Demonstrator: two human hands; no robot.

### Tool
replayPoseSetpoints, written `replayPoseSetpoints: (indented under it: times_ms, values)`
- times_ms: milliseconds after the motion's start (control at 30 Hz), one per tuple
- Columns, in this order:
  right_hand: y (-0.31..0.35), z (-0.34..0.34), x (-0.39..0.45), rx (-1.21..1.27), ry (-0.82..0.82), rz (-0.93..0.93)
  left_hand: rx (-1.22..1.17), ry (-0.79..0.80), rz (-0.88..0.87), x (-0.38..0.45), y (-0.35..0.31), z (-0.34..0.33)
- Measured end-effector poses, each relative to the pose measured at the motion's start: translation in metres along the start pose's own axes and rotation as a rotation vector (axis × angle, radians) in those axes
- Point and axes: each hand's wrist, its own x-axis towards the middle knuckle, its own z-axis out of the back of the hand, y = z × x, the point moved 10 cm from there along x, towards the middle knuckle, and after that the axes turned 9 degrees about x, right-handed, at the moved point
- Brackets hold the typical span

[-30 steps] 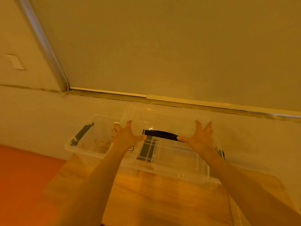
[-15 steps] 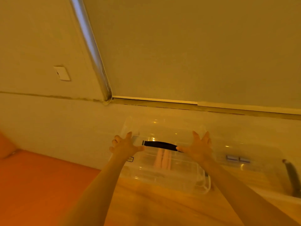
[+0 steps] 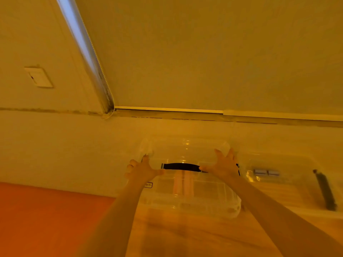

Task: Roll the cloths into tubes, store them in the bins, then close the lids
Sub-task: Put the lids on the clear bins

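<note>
From my remote seat, going left to right: an orange-red surface (image 3: 46, 210) lies at the near left, beside the pale wooden desk (image 3: 185, 238). My left hand (image 3: 143, 170) has its fingers spread and fairly straight, palm flat on the left part of the clear plastic lid (image 3: 185, 151), clasping nothing. That lid sits over the clear rectangular plastic bin (image 3: 194, 201) against the far wall. Between my hands runs the lid's black strap handle (image 3: 181, 166), my thumbs touching either end. Under it, inside the bin, a pale pink rolled cloth (image 3: 182, 184) lies lengthwise, below and between my palms. My right hand (image 3: 222, 168) is likewise splayed open, pressing the lid's right part and holding nothing. Further right stands a second clear plastic bin (image 3: 287, 182) with a black handle (image 3: 324, 191). I judge I am seating the lid: I should press evenly with both palms, keep the lid square to the rim, then work toward the corners until it catches all round.
</note>
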Motion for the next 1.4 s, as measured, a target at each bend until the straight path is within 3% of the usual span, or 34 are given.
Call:
replayPoseSetpoints:
  times_ms: [267, 1400]
  values:
    - [-0.002, -0.009, 0.031, -0.036, 0.025, -0.013, 0.009, 0.050, 0.000, 0.037, -0.010, -0.012]
    - [-0.029, -0.014, 0.040, -0.067, 0.028, -0.044, -0.056, 0.068, -0.011, 0.051, -0.038, -0.032]
